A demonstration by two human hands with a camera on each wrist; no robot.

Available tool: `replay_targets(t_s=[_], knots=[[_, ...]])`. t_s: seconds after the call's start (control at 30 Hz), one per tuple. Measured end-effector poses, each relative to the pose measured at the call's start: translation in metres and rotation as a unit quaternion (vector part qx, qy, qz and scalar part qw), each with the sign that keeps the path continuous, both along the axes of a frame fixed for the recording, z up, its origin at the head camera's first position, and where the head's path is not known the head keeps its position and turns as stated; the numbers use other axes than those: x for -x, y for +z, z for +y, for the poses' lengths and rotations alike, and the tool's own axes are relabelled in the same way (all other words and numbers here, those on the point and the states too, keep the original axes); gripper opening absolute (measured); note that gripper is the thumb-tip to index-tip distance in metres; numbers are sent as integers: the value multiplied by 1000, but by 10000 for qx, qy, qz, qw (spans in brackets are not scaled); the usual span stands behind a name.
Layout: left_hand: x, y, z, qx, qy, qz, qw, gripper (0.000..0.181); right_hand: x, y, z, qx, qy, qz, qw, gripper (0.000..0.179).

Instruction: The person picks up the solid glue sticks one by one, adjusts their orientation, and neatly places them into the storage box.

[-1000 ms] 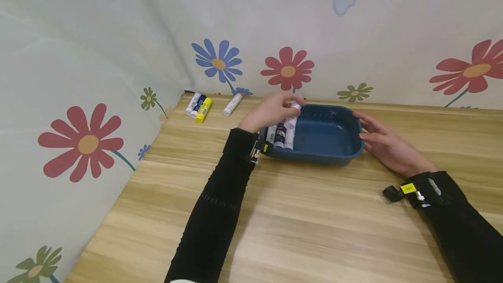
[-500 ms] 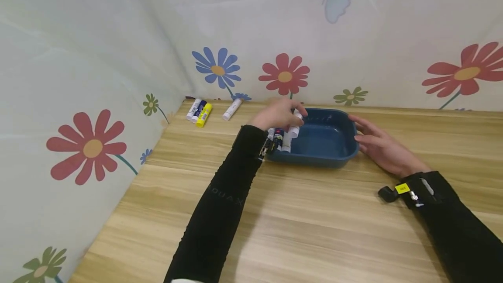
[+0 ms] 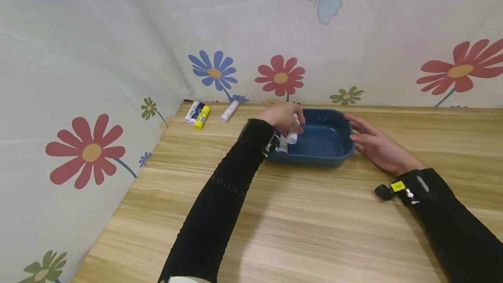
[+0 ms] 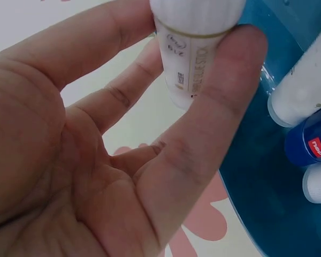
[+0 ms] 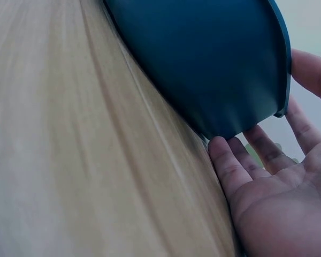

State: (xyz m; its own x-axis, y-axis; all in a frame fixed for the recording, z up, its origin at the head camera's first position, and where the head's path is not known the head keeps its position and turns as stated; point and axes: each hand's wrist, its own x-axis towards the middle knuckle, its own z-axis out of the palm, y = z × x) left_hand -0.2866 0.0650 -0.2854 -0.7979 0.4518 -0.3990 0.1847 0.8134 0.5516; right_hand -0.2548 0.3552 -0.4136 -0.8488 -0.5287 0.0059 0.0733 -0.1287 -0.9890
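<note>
My left hand (image 3: 284, 117) pinches a white glue stick (image 3: 292, 135) between thumb and fingers, holding it over the left part of a blue plastic box (image 3: 314, 160). In the left wrist view the held stick's label faces the camera. Beside it in the box lie a white glue stick (image 4: 305, 80), a dark blue one (image 4: 305, 140) and another white one (image 4: 318, 182), partly hidden by the left hand in the head view. My right hand (image 3: 379, 147) touches the box's right end, its fingertips against the outer wall and rim (image 5: 284, 64).
At the table's back left corner, white (image 3: 192, 112), navy (image 3: 197, 114) and yellow (image 3: 202, 118) glue sticks lie side by side. A single white glue stick (image 3: 229, 111) lies to their right. A flower-printed curtain (image 3: 235, 25) borders the wooden table (image 3: 306, 222).
My left hand has lowered the white glue stick further toward the box, beside the sticks inside. The right hand stays at the box's end. The head view has shifted slightly.
</note>
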Motion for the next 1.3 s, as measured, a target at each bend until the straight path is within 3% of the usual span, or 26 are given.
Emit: replay_targets(t_s=[0.33, 0.5, 0.7, 1.1, 1.3], knots=[[4, -1, 10, 188, -24, -185, 9996, 33, 0, 0, 1, -83, -49, 8, 10000, 61], [10, -5, 16, 608, 15, -48, 9981, 27, 2, -1, 1, -75, -49, 31, 10000, 61], [12, -8, 20, 1375, -243, 434, 9893, 20, 3, -3, 2, -4, -52, 32, 10000, 61], [9, -5, 28, 2070, -530, 428, 9760, 18, 2, -1, 3, -63, -49, 19, 10000, 61], [6, -4, 33, 2318, -623, 538, 9693, 28, 1, -2, 6, -53, -15, 20, 10000, 61]])
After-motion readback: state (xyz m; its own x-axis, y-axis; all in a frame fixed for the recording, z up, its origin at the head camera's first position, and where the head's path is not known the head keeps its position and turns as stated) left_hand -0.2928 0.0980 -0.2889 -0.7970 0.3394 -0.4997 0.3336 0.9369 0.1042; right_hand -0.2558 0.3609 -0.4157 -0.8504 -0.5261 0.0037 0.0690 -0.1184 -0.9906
